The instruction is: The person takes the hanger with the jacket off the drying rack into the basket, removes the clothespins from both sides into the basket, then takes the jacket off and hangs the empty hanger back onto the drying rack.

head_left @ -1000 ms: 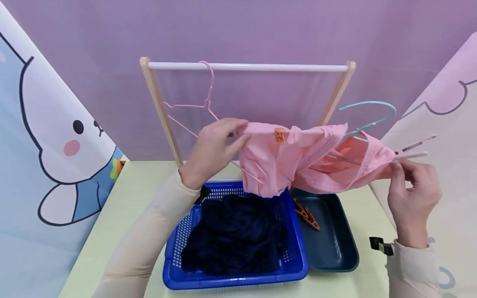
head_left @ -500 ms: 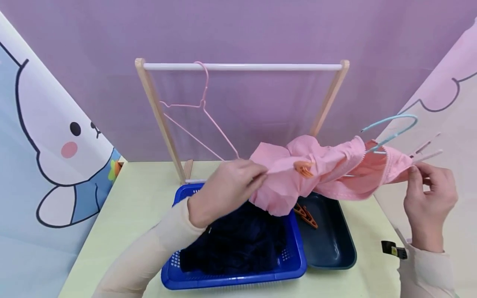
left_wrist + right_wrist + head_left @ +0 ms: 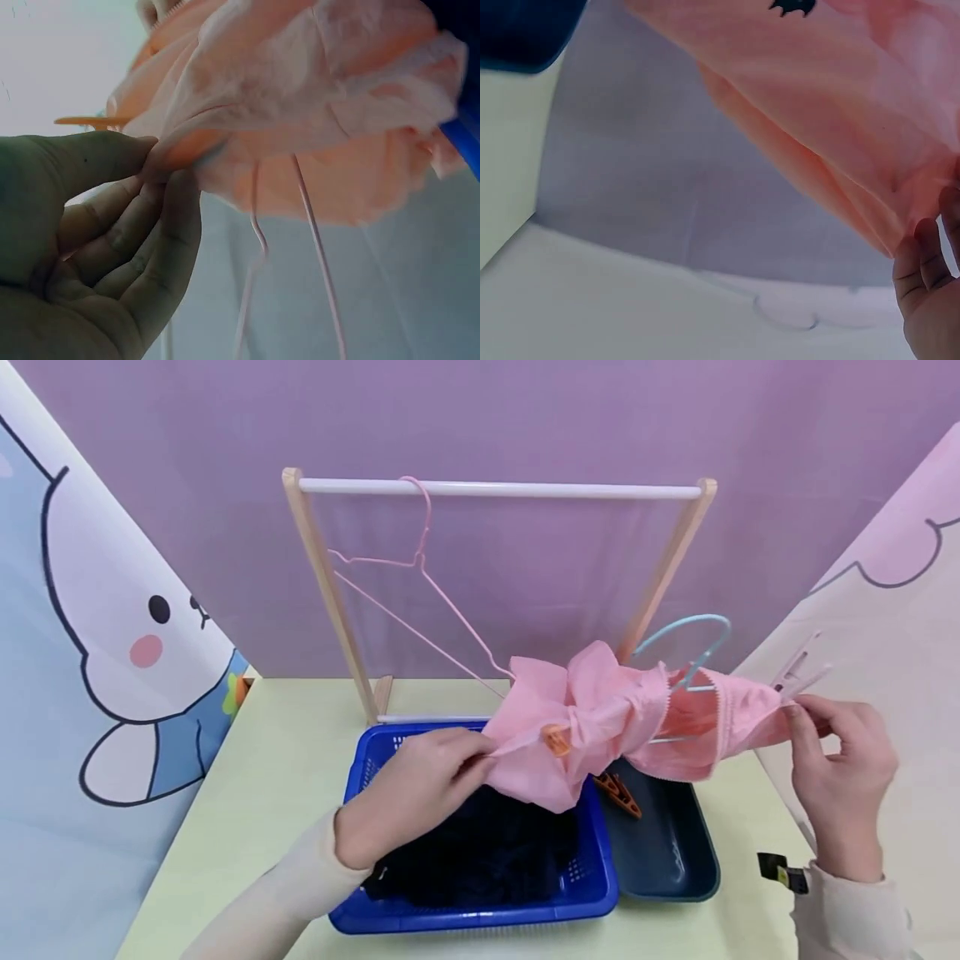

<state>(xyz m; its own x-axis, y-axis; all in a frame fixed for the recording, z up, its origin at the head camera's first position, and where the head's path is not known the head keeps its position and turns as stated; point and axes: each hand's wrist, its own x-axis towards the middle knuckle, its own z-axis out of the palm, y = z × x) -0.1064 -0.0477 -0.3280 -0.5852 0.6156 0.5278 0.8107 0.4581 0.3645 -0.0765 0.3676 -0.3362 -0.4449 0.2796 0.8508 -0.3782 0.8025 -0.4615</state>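
Observation:
A pink garment [image 3: 540, 777] with a ruffled edge is stretched sideways between my hands in the head view. My left hand [image 3: 416, 789] pinches its left end between thumb and fingers, as the left wrist view also shows. At the other end, my right hand [image 3: 847, 768] pinches a corner of the cloth. A light blue hanger [image 3: 705, 620] runs inside the garment, its hook sticking up. Near the left hand an orange clothespin [image 3: 557, 740] is clipped on the fabric. Beside the right fingertips sits a pale pink clothespin [image 3: 798, 672]. Much of the hanger is hidden by cloth.
Behind the garment stands a wooden rack with a white rail [image 3: 525, 489], where a pink wire hanger [image 3: 422, 560] hangs. Below are a blue basket [image 3: 480, 920] of dark cloth [image 3: 480, 860] and a dark teal tray [image 3: 663, 835] with orange clothespins [image 3: 618, 795].
The garment's left end has come down with my left hand, away from the pink hanger. The right hand swung out to the right, then back left and slightly lower. Both still hold the cloth.

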